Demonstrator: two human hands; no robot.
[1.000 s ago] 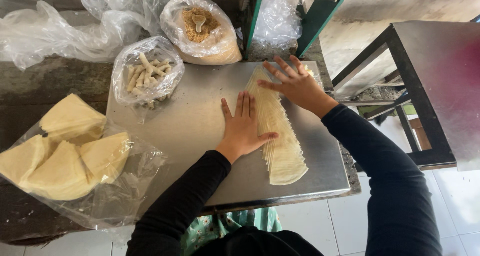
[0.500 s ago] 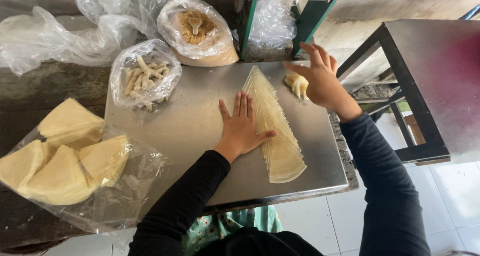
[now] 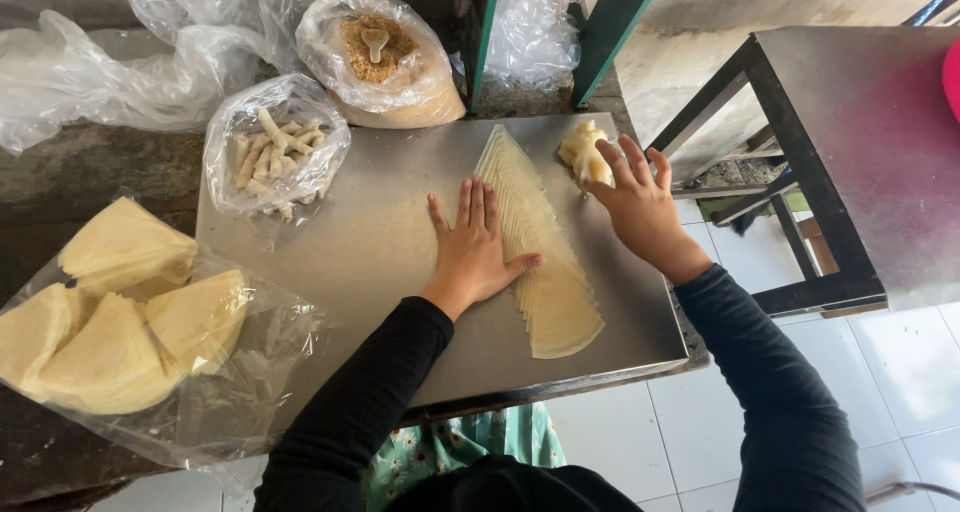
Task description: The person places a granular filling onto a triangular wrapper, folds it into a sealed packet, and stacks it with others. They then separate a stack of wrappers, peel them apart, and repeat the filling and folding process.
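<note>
1. At the far left of the frame, a clear plastic bag [image 3: 250, 372] lies open on the dark counter, holding pale yellow folded wrappers [image 3: 120, 312] stacked in wedge shapes
2. In the upper left, a crumpled empty plastic sheet [image 3: 90, 62] lies behind it
3. Just right of that, on the upper left corner of the steel tray [image 3: 370, 242], a small bag of pale sticks [image 3: 275, 157] stands open
4. Above it, at the top centre, a bag of brown crumbly filling [image 3: 385, 57] has a small scoop resting in it
5. The left hand [image 3: 475, 247] lies flat in the middle of the tray, palm down and fingers spread, gripping nothing; its thumb and finger edge press on the left side of the fanned stack of thin wrappers [image 3: 535, 242]
6. That stack runs from the upper centre of the tray down to lower centre, overlapped in a long tapering fan
7. The right hand [image 3: 640, 207] sits right of the stack, fingers loosely curled over a lump of pale dough [image 3: 583, 155] at the tray's upper right; it touches the lump without closing around it
8. A grey metal table [image 3: 860, 152] fills the right edge of the frame
</note>
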